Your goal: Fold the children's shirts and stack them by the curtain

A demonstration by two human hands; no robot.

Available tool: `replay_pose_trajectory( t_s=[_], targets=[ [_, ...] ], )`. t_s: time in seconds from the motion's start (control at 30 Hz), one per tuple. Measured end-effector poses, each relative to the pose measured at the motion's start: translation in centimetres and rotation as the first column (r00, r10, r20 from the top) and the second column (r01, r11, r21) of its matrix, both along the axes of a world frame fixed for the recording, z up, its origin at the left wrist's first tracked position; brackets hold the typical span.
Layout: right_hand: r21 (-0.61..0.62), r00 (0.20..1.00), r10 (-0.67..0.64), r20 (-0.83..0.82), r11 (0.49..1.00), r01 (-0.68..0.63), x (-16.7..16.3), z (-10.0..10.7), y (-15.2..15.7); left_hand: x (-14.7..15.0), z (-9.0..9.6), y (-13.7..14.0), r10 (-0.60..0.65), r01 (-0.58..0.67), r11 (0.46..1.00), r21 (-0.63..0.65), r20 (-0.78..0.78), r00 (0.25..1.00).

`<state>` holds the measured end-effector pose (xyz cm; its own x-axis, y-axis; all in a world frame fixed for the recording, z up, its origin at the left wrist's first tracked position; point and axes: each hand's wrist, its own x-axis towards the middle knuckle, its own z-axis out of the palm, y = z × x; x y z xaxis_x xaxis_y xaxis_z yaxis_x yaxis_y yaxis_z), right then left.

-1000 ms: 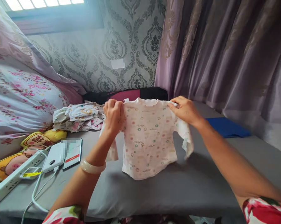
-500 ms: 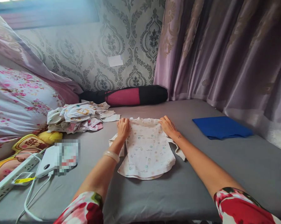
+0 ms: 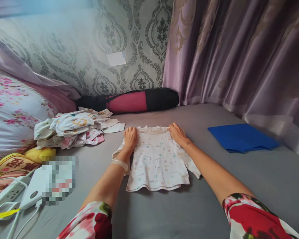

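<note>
A small white long-sleeved shirt (image 3: 158, 162) with a faint coloured print lies spread on the grey bed sheet, its collar away from me and its hem towards me. My left hand (image 3: 131, 136) is closed on the shirt's left shoulder. On the opposite shoulder, beside the collar, my right hand (image 3: 176, 133) grips the cloth with curled fingers. The sleeves stick out to the sides, partly hidden under my forearms.
A heap of small clothes (image 3: 75, 127) lies at the left. Behind it is a long black and pink bag (image 3: 129, 101) by the wall. A folded blue cloth (image 3: 242, 136) rests at the right. A power strip (image 3: 11, 194) and white device (image 3: 36, 186) with cables sit front left.
The shirt's lower part has spread wider and straighter, its hem now wavy, and the sleeves stick out further. Both hands keep their hold on the shoulders. The view has shifted slightly.
</note>
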<state>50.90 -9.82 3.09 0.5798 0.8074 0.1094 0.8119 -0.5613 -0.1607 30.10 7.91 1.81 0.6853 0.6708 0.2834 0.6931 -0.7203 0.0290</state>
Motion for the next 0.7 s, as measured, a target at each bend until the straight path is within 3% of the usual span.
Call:
replay_pose_trajectory(
  t_s=[0.23, 0.37, 0.57, 0.7],
  targets=[
    [-0.015, 1.0, 0.008, 0.004, 1.0, -0.008, 0.7, -1.0, 1.4, 0.5, -0.8, 1.6, -0.014, 0.014, 1.0, -0.001, -0.037, 0.999],
    [-0.024, 1.0, 0.027, 0.012, 0.999, -0.027, 0.5, -0.8, 1.8, 0.9, -1.2, 2.0, -0.053, 0.046, 0.995, -0.086, -0.081, 0.995],
    [0.001, 0.998, 0.068, -0.013, 0.998, -0.068, -1.0, -0.6, 4.2, 3.2, -0.3, 1.7, -0.09, 0.078, 0.975, -0.208, -0.049, 0.995],
    [0.017, 1.0, 0.022, -0.005, 1.0, -0.022, -1.7, -1.3, 5.5, 4.4, -0.2, 1.5, -0.097, 0.095, 0.963, -0.253, 0.002, 0.995]
  ],
)
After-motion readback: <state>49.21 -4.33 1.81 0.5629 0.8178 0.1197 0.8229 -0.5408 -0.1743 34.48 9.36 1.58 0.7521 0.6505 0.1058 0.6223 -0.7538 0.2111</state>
